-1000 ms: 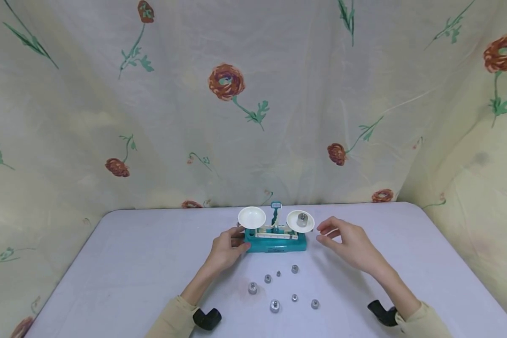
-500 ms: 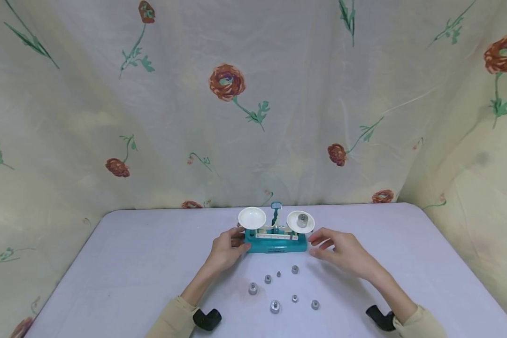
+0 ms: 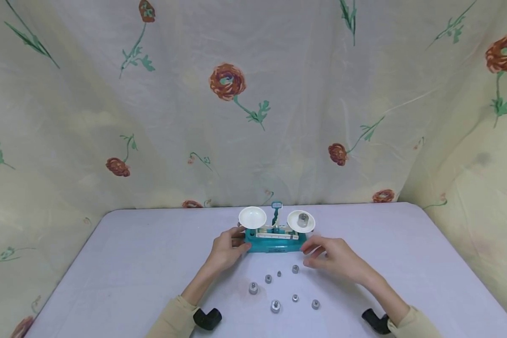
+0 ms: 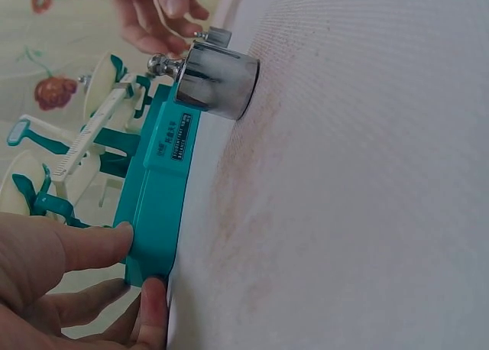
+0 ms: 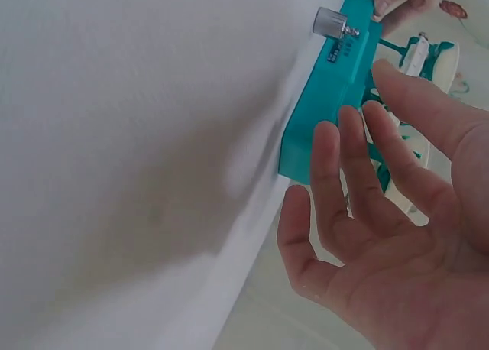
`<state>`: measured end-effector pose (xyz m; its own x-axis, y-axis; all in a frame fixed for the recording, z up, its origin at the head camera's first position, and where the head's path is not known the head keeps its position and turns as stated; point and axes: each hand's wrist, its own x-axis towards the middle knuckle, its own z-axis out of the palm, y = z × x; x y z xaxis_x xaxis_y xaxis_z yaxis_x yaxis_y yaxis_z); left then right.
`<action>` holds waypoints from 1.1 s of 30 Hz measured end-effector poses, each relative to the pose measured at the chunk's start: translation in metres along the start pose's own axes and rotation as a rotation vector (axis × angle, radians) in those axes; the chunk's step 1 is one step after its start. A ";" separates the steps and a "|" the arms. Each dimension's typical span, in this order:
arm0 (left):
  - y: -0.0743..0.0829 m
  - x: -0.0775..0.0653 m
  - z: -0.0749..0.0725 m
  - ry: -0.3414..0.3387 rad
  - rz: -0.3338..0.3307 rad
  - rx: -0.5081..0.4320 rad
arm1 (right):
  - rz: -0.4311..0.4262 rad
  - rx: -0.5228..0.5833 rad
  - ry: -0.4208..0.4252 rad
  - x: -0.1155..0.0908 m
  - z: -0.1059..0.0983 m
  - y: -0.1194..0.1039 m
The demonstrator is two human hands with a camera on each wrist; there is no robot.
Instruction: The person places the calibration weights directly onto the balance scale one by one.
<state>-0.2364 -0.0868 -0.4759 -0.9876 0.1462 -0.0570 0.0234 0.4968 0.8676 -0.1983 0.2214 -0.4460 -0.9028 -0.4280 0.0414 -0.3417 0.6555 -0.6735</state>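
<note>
A teal balance scale (image 3: 275,244) with two white pans stands on the table. Its right pan (image 3: 294,227) bears a metal weight (image 3: 303,219); the left pan (image 3: 252,218) holds nothing. My left hand (image 3: 226,249) grips the left end of the base, thumb (image 4: 99,247) on the front face and fingers curled round the end. My right hand (image 3: 335,257) is by the base's front right corner, fingers relaxed and slightly bent, holding nothing. Just left of its fingertips, a small weight (image 3: 295,269) stands on the table.
Several more metal weights of differing sizes, among them a larger weight (image 3: 275,306) and a small weight (image 3: 316,304), stand scattered in front of the scale. The white cloth-covered table (image 3: 122,267) ends at a flowered curtain (image 3: 160,117) behind the scale.
My right hand has moved left and towards me, from beside the right pan down to the base's front right corner. The left hand and the scale have stayed put.
</note>
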 end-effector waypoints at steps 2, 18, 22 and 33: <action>0.000 0.000 0.000 -0.001 -0.004 0.000 | -0.006 -0.006 -0.003 0.000 0.002 0.000; -0.001 0.001 -0.001 -0.002 0.007 0.015 | -0.035 -0.025 -0.046 0.001 0.017 -0.001; -0.001 0.000 -0.001 -0.004 0.011 0.013 | -0.050 -0.020 -0.056 0.000 0.019 0.000; -0.001 0.000 -0.001 0.000 0.016 0.008 | -0.035 -0.008 -0.112 0.004 0.023 -0.002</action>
<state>-0.2370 -0.0884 -0.4761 -0.9871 0.1541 -0.0431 0.0405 0.5014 0.8643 -0.1954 0.2039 -0.4620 -0.8557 -0.5171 -0.0179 -0.3749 0.6435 -0.6674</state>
